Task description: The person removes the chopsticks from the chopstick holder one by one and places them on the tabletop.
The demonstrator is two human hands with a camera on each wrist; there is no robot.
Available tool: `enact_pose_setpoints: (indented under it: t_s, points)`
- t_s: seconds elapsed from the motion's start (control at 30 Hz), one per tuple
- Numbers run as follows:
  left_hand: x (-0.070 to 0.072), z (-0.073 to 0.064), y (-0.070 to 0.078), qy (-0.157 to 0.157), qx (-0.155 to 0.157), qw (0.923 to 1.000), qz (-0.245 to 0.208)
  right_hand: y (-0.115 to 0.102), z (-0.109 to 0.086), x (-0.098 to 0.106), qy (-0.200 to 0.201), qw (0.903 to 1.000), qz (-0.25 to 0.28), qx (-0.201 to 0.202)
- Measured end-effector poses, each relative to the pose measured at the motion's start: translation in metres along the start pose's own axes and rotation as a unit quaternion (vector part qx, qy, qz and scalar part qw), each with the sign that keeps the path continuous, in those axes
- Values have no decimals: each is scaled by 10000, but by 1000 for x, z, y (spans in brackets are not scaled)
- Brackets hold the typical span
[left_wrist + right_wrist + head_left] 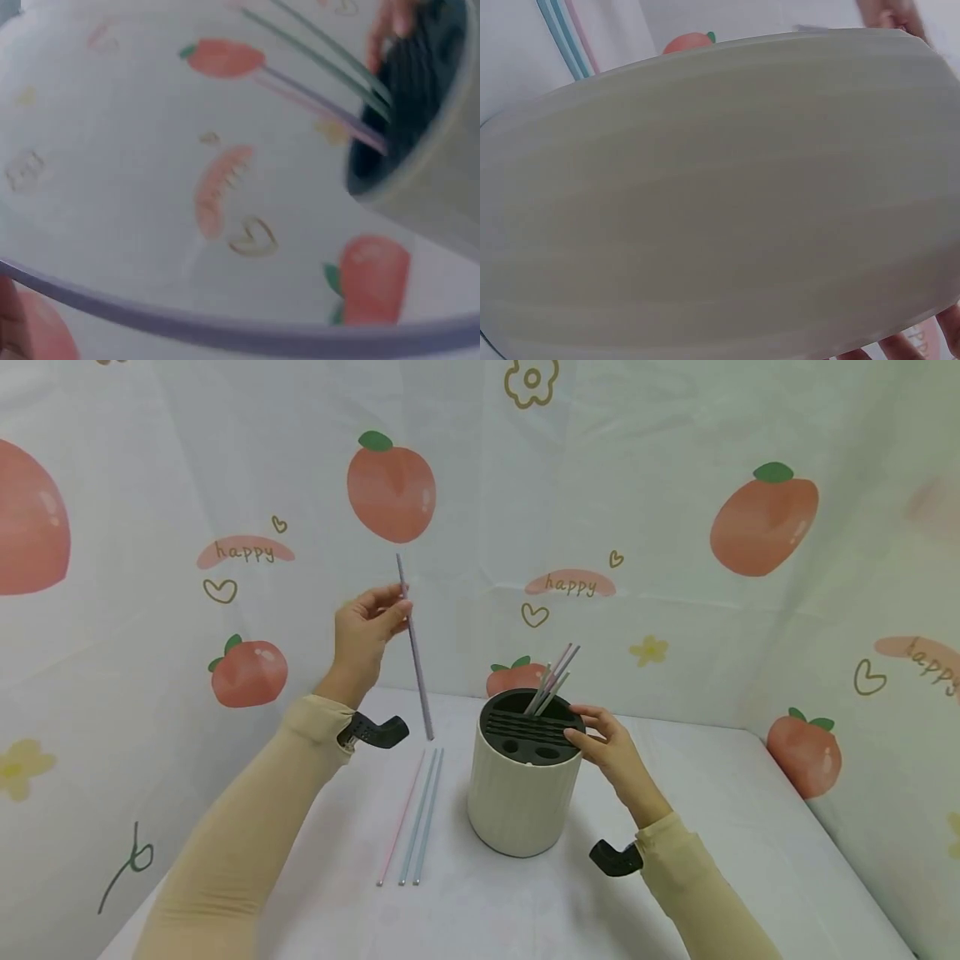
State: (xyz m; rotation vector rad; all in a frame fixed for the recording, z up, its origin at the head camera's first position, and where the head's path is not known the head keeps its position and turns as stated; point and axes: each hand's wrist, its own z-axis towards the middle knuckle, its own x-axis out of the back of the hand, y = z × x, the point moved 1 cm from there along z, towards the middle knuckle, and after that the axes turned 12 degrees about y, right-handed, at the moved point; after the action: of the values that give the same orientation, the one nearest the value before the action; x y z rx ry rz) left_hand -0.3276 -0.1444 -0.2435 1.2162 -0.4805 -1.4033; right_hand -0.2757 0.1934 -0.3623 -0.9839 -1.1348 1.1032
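Note:
My left hand (366, 635) is raised over the left part of the table and pinches a thin purple stick (417, 656) near its upper end. The stick hangs at a slight tilt, its lower end above the table. Across the bottom of the left wrist view runs the same purple stick (187, 326). A cream, ribbed round holder (521, 810) with a black slotted insert (528, 727) stands upright; several sticks (551, 681) lean in its large back opening. At the holder's right rim, my right hand (611, 752) grips the edge with thumb and fingers.
Left of the holder, one pink stick (401, 818) and two blue sticks (427, 818) lie side by side on the white table (480, 910). Behind hangs a pale cloth (465, 510) printed with peaches and the word "happy".

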Motion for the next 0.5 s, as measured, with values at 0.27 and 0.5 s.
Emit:
enact_pose_setpoints:
  t_s: [0.27,0.5]
  points:
    - [61,-14,-76,-478,1619,9553,2427,-2,0,-1,-18,10000,-35,28]
    - [97,-38,-126,-436,2276,9158,3281,-2,-1,-1,24,10000,-90,-5]
